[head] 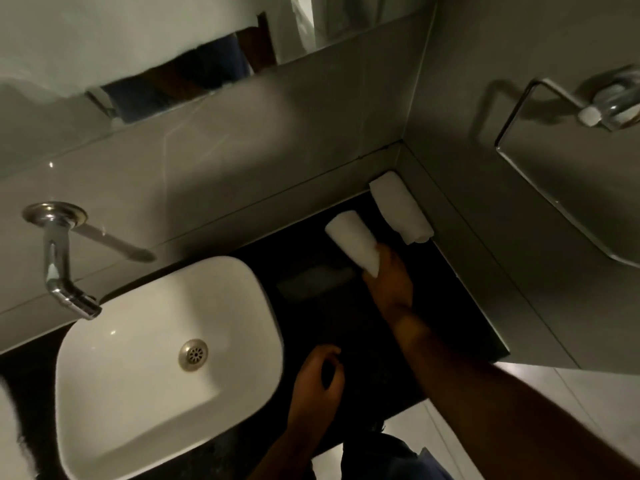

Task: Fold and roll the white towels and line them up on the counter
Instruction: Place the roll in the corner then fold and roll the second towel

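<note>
Two rolled white towels lie on the black counter (460, 289) at the far right. One rolled towel (401, 211) rests in the corner along the right wall. A second rolled towel (351, 239) lies to its left, roughly parallel and a little apart from it. My right hand (389, 282) grips the near end of this second roll. Closer to me, my left hand (320, 374) hovers over the counter by the basin's right rim, fingers loosely curled, nothing in it.
A white vessel basin (104, 393) fills the counter's left half, under a chrome wall tap (57, 268). A chrome towel ring (588, 109) hangs on the right wall. A mirror (173, 36) runs above the backsplash. White cloth (10, 434) shows at the left edge.
</note>
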Tool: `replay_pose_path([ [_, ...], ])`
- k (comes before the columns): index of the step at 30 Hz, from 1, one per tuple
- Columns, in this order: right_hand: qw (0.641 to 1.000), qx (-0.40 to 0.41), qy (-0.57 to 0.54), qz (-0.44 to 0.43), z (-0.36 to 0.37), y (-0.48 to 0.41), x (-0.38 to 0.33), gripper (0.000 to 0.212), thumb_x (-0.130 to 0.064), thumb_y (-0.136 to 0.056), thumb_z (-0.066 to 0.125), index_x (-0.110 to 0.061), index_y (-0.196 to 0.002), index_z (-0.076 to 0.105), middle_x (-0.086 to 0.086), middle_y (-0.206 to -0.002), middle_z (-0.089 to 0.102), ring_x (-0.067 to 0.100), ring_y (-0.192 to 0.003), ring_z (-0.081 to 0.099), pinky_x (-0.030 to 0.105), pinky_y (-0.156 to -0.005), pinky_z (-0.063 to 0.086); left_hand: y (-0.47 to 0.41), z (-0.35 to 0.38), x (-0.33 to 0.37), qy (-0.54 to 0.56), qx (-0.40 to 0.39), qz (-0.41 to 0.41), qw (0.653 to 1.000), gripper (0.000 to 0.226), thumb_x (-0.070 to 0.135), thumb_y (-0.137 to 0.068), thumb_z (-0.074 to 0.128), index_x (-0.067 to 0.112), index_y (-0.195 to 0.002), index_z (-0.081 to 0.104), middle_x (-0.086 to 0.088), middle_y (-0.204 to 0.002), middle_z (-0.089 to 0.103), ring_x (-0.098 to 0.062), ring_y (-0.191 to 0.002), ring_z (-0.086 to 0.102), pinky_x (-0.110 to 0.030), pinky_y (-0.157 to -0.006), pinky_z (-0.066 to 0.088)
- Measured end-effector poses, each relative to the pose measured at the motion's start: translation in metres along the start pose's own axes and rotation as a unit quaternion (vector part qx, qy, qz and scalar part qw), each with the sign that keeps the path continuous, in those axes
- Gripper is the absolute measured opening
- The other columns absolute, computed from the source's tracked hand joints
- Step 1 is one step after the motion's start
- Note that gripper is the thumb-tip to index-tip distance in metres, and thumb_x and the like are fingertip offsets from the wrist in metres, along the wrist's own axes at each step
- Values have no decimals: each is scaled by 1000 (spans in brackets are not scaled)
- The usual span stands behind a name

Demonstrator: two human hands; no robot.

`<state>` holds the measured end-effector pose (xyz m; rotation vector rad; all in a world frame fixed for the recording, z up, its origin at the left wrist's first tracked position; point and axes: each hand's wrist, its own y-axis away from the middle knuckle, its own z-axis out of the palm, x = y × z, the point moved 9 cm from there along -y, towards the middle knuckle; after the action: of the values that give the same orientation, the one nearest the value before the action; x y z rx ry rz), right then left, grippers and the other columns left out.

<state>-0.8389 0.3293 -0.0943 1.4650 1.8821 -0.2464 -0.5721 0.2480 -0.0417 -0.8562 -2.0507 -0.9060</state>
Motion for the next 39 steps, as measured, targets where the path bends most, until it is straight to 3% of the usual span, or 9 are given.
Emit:
replay_pose_path([
  [3, 994, 110, -21, -4, -32, -29, -15, 56, -33, -88, 67, -22, -137, 43, 7, -137, 45, 29, -117, 53, 46, -94, 52, 12, -11, -21, -37, -23, -47, 998, 27, 23, -90, 62, 44, -108, 59, 18, -99, 68, 1, -97, 64, -21, -86, 50],
  [13, 967, 207, 149, -9, -31, -54, -10, 56, -40, -89, 64, -17, -138, 50, 18, -130, 55, 37, -115, 52, 49, -86, 49, 29, -37, -44, -39, -37, -85, 995, 34, 16, -92, 62, 48, -105, 60, 23, -92, 65, 1, -87, 66, -15, -79, 50],
  [17, 922, 162, 272, -223, -7, -57, -49, 68, -20, -84, 71, -16, -147, 45, 21, -146, 48, 39, -131, 46, 56, -106, 30, 29, -38, -42, -39, -61, -91, 993, 38, 22, -93, 60, 58, -104, 57, 25, -95, 65, 2, -88, 66, -22, -83, 53],
  [21, 809, 50, 413, -414, 49, -71, -72, 68, -17, -72, 87, -2, -133, 60, 21, -144, 52, 41, -133, 49, 61, -114, 28, 30, -37, -34, -36, -83, -81, 993, 40, 21, -92, 58, 60, -103, 57, 16, -86, 69, 0, -84, 67, -24, -84, 53],
  [26, 710, -62, 588, -383, 66, -100, -59, 64, -44, -81, 77, -11, -134, 61, 9, -137, 62, 30, -128, 57, 55, -113, 38, 44, -26, -31, -32, -117, -84, 989, 37, 25, -89, 55, 57, -107, 57, 3, -82, 68, -12, -75, 65, -27, -80, 54],
  [30, 716, -45, 587, -375, 52, -111, -65, 57, -34, -96, 46, -10, -147, 45, 16, -154, 42, 34, -138, 45, 60, -116, 22, 53, -14, -32, -36, -148, -93, 984, 34, 29, -91, 53, 60, -105, 55, -1, -83, 68, -16, -76, 65, -27, -79, 53],
  [33, 659, -52, 683, -311, 43, -121, -51, 68, -44, -99, 49, -16, -157, 24, 14, -164, 21, 36, -150, 19, 75, -113, -3, 57, -12, -35, -50, -154, -96, 982, 32, 31, -90, 54, 57, -107, 57, 7, -82, 68, -9, -73, 64, -23, -79, 54],
  [35, 611, -53, 750, -248, 36, -126, -49, 87, -61, -94, 50, -19, -159, 10, 14, -166, 9, 40, -151, 4, 83, -94, -25, 57, -10, -36, -60, -158, -95, 981, 32, 32, -89, 53, 58, -108, 57, 8, -79, 66, -7, -68, 62, -22, -78, 54],
  [39, 647, -67, 738, -182, 40, -123, -55, 94, -65, -95, 45, -15, -158, -2, 16, -166, 3, 43, -151, -1, 77, -104, -16, 54, -11, -36, -69, -150, -90, 982, 31, 35, -89, 49, 56, -110, 56, -3, -78, 68, -18, -70, 62, -26, -74, 54],
])
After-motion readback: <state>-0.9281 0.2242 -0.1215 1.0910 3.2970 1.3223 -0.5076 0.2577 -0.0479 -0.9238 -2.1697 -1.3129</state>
